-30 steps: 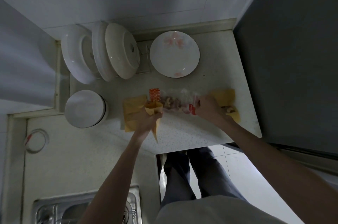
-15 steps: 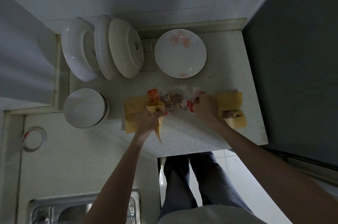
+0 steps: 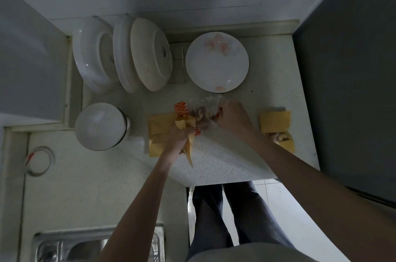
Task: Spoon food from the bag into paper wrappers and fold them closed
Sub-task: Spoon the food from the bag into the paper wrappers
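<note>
Left hand (image 3: 179,136) wrapped round a paper cone (image 3: 188,133), fingers curled about it, mouth tipped toward the bag (image 3: 203,109). Right hand (image 3: 232,117) at the bag's right edge, fingers bunched on the clear plastic; exact pinch too blurred to tell. Bag lying mid-counter (image 3: 225,161), food visible inside, orange-patterned end poking out left. Flat wrappers (image 3: 158,133) stacked under the left hand. Filled wrapper (image 3: 278,131) off to the right, well apart. Flowered plate (image 3: 216,62) behind the bag, white bowl (image 3: 100,126) at left, dishes in the rack (image 3: 128,56).
</note>
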Demonstrator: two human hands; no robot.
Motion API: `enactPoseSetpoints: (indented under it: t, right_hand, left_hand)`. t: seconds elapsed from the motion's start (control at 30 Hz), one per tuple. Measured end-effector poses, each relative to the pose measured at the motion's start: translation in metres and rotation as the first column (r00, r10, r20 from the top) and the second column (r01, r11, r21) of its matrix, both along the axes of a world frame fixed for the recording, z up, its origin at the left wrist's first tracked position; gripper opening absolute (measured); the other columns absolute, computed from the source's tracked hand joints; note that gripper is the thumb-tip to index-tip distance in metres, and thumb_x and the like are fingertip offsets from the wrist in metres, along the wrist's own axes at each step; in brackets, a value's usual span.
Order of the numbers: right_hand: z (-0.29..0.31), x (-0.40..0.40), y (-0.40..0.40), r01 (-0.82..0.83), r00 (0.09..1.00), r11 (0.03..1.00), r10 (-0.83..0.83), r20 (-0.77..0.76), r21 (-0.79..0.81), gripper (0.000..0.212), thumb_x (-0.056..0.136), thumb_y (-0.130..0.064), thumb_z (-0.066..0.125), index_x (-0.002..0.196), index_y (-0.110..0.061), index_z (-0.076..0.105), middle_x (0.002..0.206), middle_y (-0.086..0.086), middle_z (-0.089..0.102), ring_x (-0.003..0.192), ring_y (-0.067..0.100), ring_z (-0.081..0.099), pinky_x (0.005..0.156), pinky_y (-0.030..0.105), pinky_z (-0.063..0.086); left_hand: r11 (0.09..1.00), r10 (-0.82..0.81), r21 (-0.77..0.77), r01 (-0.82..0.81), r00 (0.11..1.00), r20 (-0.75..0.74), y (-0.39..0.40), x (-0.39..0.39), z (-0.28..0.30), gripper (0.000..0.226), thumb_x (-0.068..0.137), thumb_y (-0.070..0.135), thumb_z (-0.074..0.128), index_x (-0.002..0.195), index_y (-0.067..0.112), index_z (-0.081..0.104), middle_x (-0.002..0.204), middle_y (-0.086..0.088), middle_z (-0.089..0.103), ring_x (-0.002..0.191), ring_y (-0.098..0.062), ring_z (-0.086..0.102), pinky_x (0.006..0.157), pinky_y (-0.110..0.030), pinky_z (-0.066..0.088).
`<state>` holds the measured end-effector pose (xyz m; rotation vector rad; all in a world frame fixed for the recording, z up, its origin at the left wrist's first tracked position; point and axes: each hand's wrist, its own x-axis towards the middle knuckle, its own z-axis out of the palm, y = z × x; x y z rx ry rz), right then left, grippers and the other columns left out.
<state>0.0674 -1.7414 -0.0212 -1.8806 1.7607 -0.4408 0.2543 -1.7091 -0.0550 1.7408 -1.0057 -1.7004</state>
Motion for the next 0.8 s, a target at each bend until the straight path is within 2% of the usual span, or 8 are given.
enactPoseSetpoints:
  t: [0.1,0.17,0.33,0.4,0.5,0.6,0.7,0.8]
  right_hand:
    - [-0.001,-0.004,-0.007,-0.097,0.995,0.994,0.096,0.008,0.045,0.023,0.074,-0.024,0.061,0.067,-0.004,0.066,0.063,0.010,0.067,0.053,0.018,0.060,0.050,0.025,0.043]
    - [-0.007,-0.006,-0.007,-0.074,0.996,0.994,0.070,0.054,0.085,0.012,0.071,-0.012,0.067,0.060,-0.008,0.064,0.053,0.000,0.059,0.046,0.002,0.050,0.048,0.017,0.040]
    - [-0.021,-0.009,-0.006,0.056,0.973,0.943,-0.125,0.193,0.327,0.052,0.060,0.015,0.061,0.040,-0.030,0.045,0.044,-0.015,0.050,0.045,-0.001,0.052,0.052,0.019,0.045]
    - [-0.028,-0.003,-0.008,0.070,0.974,0.927,-0.143,0.176,0.370,0.044,0.063,0.015,0.062,0.042,-0.022,0.052,0.041,-0.017,0.047,0.044,-0.002,0.051,0.053,0.020,0.048]
    - [-0.037,0.001,-0.012,0.110,0.962,0.896,-0.205,0.181,0.429,0.045,0.066,0.015,0.054,0.038,-0.020,0.049,0.034,-0.012,0.049,0.041,-0.002,0.054,0.049,0.014,0.046]
    - [-0.045,-0.003,-0.013,0.152,0.907,0.811,-0.342,0.248,0.565,0.048,0.072,0.017,0.043,0.037,-0.016,0.046,0.056,0.015,0.055,0.060,0.025,0.062,0.064,0.036,0.053]
    - [-0.049,-0.004,-0.011,0.227,0.835,0.737,-0.484,0.262,0.637,0.060,0.075,0.020,0.037,0.029,-0.019,0.040,0.055,0.013,0.046,0.061,0.027,0.055,0.061,0.039,0.050]
    - [-0.049,-0.005,-0.009,0.261,0.810,0.685,-0.539,0.231,0.680,0.038,0.084,0.014,0.040,0.055,0.000,0.060,0.070,0.018,0.054,0.069,0.026,0.056,0.068,0.037,0.046]
  left_hand:
    - [0.999,0.042,0.006,-0.042,0.999,0.018,0.002,-0.002,-0.003,0.020,0.082,0.003,0.064,0.083,0.022,0.057,0.072,0.003,0.056,0.057,-0.003,0.056,0.048,-0.012,0.046]
    - [0.998,0.063,0.028,-0.063,0.998,0.018,0.003,-0.003,-0.004,0.021,0.082,0.003,0.064,0.084,0.023,0.057,0.074,0.002,0.056,0.059,-0.004,0.056,0.048,-0.010,0.045]
    - [0.999,0.014,0.031,-0.014,1.000,-0.015,-0.001,-0.002,-0.006,0.019,0.082,0.002,0.063,0.082,0.019,0.056,0.071,0.002,0.055,0.057,-0.003,0.057,0.048,-0.012,0.046]
    - [0.999,0.024,0.026,-0.023,0.999,-0.039,-0.001,-0.002,-0.006,0.020,0.082,0.002,0.063,0.082,0.020,0.056,0.071,0.002,0.055,0.056,-0.001,0.057,0.049,-0.012,0.046]
    - [0.998,0.068,0.021,-0.067,0.994,-0.084,-0.001,-0.001,-0.006,0.020,0.072,0.012,0.067,0.085,0.024,0.057,0.071,0.004,0.058,0.054,0.003,0.058,0.050,-0.012,0.047]
    - [0.998,0.056,0.039,-0.052,0.995,-0.088,-0.002,-0.001,-0.004,0.024,0.064,0.020,0.066,0.087,0.026,0.059,0.074,0.004,0.059,0.061,-0.002,0.059,0.054,-0.016,0.048]
    - [0.998,0.051,0.046,-0.047,0.993,-0.107,-0.005,-0.002,-0.001,0.026,0.064,0.020,0.066,0.087,0.028,0.060,0.078,0.002,0.061,0.067,-0.009,0.059,0.060,-0.021,0.048]
    - [0.998,0.054,0.044,-0.049,0.988,-0.145,-0.006,0.000,-0.001,0.022,0.066,0.020,0.066,0.085,0.032,0.064,0.080,0.001,0.063,0.071,-0.011,0.061,0.067,-0.029,0.048]
